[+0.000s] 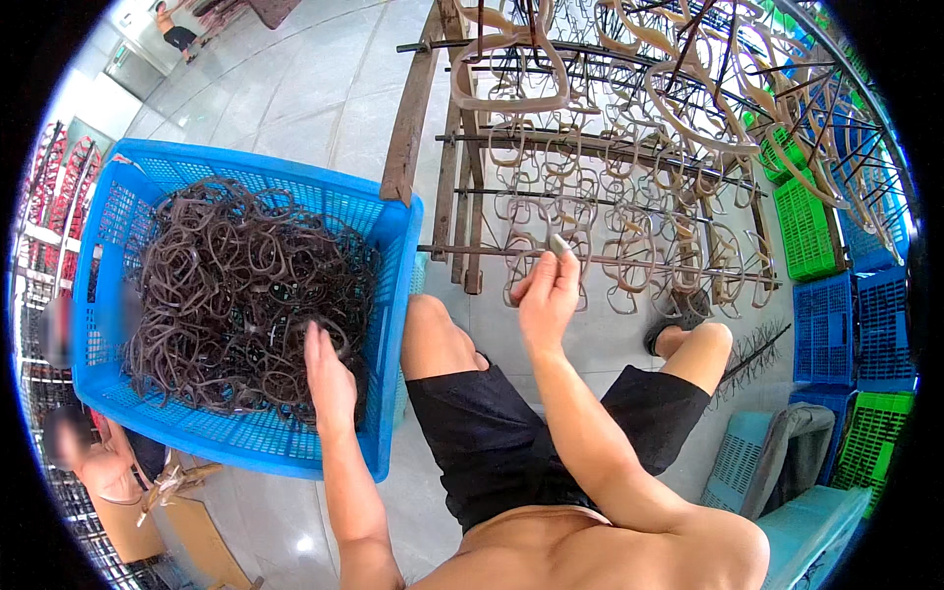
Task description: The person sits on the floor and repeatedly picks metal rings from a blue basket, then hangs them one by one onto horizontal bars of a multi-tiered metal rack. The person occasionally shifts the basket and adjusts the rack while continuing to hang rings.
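Observation:
A large blue plastic crate (261, 162) on my left is heaped with dark brown eyeglass frames (246, 285). Over the right part of that heap is my left hand (329, 379), its fingers stretched out; whether they touch a frame I cannot tell. In front of the rack, my right hand (547, 300) is raised with its fingers drawn together. A small grey piece (560, 244) shows at a fingertip, either a finger cover or something held. Just behind that hand, pale translucent eyeglass frames (629, 236) hang in rows from the rack's bars.
The wooden rack (403, 147) stands ahead to the right. Green crates (806, 221) and blue crates (824, 329) are stacked at the far right. A turquoise chair-like item (733, 457) sits at the lower right. One person (103, 477) is at the lower left, another (175, 29) far off.

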The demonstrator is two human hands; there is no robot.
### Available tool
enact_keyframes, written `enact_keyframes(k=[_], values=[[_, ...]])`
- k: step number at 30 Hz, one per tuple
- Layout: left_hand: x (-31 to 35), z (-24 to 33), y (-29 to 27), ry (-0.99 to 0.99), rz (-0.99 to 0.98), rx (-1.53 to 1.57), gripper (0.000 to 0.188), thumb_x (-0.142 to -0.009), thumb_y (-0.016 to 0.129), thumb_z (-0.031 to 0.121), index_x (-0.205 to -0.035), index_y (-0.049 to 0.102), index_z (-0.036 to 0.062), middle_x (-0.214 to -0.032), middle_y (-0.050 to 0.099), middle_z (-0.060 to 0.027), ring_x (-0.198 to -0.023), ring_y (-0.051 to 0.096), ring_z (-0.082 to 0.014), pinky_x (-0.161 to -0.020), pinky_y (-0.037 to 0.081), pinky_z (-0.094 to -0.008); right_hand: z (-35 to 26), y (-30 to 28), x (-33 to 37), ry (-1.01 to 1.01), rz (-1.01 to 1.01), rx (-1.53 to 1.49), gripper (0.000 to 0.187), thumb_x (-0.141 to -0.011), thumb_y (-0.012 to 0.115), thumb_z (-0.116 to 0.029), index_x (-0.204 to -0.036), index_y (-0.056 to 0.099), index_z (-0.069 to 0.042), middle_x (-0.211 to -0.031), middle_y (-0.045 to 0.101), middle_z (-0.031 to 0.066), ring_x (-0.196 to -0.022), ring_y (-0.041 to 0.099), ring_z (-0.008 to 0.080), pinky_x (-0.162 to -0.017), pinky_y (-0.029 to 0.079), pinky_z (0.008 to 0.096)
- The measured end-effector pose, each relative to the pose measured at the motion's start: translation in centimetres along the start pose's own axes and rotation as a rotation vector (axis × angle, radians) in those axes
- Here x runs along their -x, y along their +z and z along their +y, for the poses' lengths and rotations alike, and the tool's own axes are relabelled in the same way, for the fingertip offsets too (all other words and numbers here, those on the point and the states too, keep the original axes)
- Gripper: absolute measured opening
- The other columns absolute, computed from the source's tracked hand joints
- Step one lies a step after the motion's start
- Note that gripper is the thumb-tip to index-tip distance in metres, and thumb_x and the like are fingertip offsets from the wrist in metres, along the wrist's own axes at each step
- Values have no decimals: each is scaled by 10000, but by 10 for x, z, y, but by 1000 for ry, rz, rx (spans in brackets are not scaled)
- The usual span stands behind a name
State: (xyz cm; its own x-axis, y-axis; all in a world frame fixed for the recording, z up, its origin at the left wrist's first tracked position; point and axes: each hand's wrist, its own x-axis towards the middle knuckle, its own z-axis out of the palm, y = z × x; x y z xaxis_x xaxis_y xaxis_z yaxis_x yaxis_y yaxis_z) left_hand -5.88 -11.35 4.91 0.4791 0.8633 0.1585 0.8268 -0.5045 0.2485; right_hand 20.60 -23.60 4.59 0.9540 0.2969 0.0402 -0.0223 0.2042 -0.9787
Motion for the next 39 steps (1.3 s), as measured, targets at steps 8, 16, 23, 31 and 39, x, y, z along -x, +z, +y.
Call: enact_keyframes(k=[8,16,23,31,39], values=[[-30,70,5,-49,135,573,236,-820,602,78,-1052,592,38,-990,600,-141,-861,606,-259,-759,483,-349,16,36,-8,64,194,58,189,-966,445,-171,-1037,466,2,-588,473,-3,-449,449,66,-405,388,236],[-85,186,72,-153,-231,1436,271,-885,607,215,-1004,601,-29,-832,658,-74,-712,602,-120,-643,489,-263,32,40,-19,44,221,188,236,-940,470,-181,-1022,521,34,-746,536,78,-658,473,164,-601,416,315],[-84,185,92,-143,-247,1466,180,-889,595,154,-951,614,-13,-768,609,-18,-649,559,-87,-574,472,-230,23,39,-21,67,182,156,204,-945,443,-174,-963,500,21,-660,460,10,-582,408,106,-527,362,282],[-81,186,89,-154,-207,1398,219,-862,611,187,-917,641,-23,-789,671,-87,-708,620,-125,-630,486,-261,20,42,-18,91,181,9,169,-944,451,-191,-887,478,-33,-610,441,-13,-468,396,55,-396,319,230],[-75,183,88,-144,-240,1377,186,-869,619,146,-948,625,-23,-802,643,-47,-685,587,-95,-587,480,-225,29,40,-12,109,108,-79,185,-948,465,-206,-844,469,-53,-556,406,-36,-458,383,46,-384,312,225]])
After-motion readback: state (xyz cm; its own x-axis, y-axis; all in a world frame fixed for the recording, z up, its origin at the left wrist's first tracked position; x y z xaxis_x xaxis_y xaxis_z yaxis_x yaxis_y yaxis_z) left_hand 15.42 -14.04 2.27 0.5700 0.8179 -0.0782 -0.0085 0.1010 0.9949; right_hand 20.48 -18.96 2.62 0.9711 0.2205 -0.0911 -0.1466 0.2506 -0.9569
